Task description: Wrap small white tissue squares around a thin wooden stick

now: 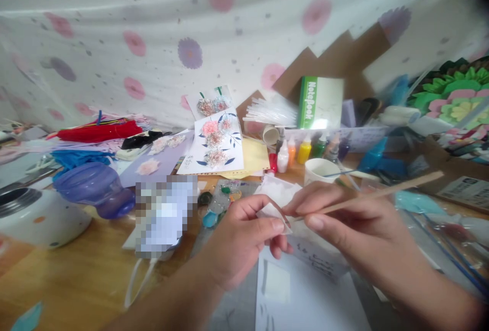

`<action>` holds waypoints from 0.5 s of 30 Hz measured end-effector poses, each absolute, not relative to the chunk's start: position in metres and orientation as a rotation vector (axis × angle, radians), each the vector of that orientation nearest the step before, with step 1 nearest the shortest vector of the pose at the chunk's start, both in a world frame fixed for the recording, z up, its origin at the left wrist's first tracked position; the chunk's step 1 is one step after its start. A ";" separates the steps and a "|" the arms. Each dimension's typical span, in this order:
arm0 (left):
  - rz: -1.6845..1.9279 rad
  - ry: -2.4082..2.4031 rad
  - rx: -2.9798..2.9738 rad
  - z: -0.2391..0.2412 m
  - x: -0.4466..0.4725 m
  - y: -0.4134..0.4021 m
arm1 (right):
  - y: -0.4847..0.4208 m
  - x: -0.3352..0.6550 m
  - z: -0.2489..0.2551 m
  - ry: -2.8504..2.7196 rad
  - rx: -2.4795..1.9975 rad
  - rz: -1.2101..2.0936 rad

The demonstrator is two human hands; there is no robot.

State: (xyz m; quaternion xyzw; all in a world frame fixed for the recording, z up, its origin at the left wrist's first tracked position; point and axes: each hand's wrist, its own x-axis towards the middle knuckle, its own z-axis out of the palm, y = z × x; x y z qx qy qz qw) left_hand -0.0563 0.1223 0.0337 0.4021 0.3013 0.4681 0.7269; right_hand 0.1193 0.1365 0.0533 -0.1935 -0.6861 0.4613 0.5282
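The small white piece (269, 212) sits between my two hands, pinched at its edge by the thumb and fingers of my left hand (242, 237). I judge it thin and very light, probably paper, so it should bend or crease under little pressure; the edge is the safest place to hold it, with a soft pinch. My right hand (353, 224) grasps a slim wooden stick (382, 193) low down, thumb against fingers, its near end at or just beside the piece (whether they touch, I can't tell through the blur). The stick looks light and fairly stiff, though likely to snap if forced; gripping near the working end should steady it.

Below my hands lies a white sheet (309, 308). Beyond them, past my right knuckles, stands a white cup (311, 172), with a yellow bottle (304, 151) farther back. To my left, on the wooden table (76, 280), is a purple vessel (87, 186).
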 end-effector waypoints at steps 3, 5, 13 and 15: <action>1.037 0.674 0.892 0.034 -0.056 0.123 | 0.137 0.120 0.053 -1.653 -0.488 1.063; 1.036 0.674 0.897 0.034 -0.055 0.123 | 0.137 0.121 0.052 -1.658 -0.497 1.049; 1.020 0.691 0.899 0.035 -0.055 0.122 | 0.136 0.121 0.052 -1.663 -0.515 1.050; 1.024 0.695 0.897 0.035 -0.055 0.122 | 0.136 0.121 0.052 -1.660 -0.510 1.058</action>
